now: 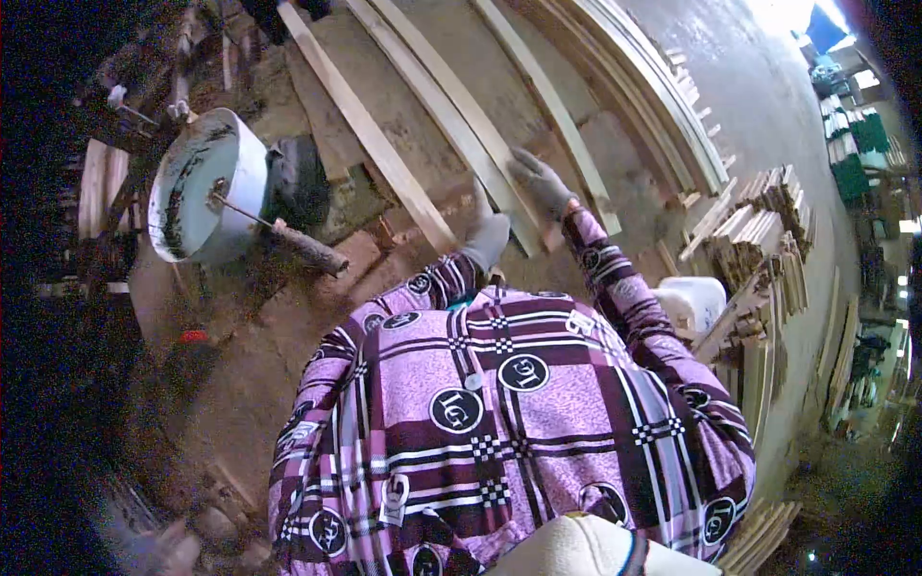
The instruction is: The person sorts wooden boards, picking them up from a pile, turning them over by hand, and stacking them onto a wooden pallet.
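Observation:
Two long pale wooden planks (459,130) lie close together, with their near ends between my two hands. My left hand (488,238), in a light grey glove, is beside the left edge of the pair, its fingers pointing forward. On the right side, my gloved right hand (543,184) has its fingers stretched out along the other plank's edge. Both hands look open; whether they press on the wood I cannot tell. Another single plank (370,130) lies to the left of my left hand, and one more plank (552,96) runs to the right of my right hand.
A white bucket (252,178) with dark smears stands at the left, a roller-like tool (312,250) with a rod leaning from it. Stacked wood strips (759,226) and a white container (696,302) are at the right. Long boards (639,77) lie beyond my right hand.

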Demonstrator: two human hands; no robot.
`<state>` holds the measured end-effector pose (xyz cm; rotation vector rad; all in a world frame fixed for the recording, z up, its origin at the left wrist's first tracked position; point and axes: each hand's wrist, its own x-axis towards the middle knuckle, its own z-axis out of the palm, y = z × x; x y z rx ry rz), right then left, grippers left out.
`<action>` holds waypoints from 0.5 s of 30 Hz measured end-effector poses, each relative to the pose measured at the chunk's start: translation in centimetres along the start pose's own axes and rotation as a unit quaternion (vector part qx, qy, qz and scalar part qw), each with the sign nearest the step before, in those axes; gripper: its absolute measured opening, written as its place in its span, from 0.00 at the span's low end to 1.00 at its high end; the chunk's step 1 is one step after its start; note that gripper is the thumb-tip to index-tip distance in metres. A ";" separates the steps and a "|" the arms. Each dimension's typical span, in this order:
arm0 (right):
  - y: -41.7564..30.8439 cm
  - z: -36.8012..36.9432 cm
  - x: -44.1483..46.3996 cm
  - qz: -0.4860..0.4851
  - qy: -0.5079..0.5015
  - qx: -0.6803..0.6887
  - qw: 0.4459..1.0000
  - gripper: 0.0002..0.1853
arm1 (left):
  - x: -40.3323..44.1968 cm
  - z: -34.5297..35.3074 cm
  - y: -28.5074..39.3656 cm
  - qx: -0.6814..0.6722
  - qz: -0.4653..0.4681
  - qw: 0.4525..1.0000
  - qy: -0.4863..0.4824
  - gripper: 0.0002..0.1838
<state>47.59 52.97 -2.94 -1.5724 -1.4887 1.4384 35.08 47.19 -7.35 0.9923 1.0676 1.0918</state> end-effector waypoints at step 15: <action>1.4 0.6 2.0 -0.045 -0.035 0.189 0.980 0.22 | 0.6 -1.1 0.2 -0.162 -0.058 0.985 0.026 0.45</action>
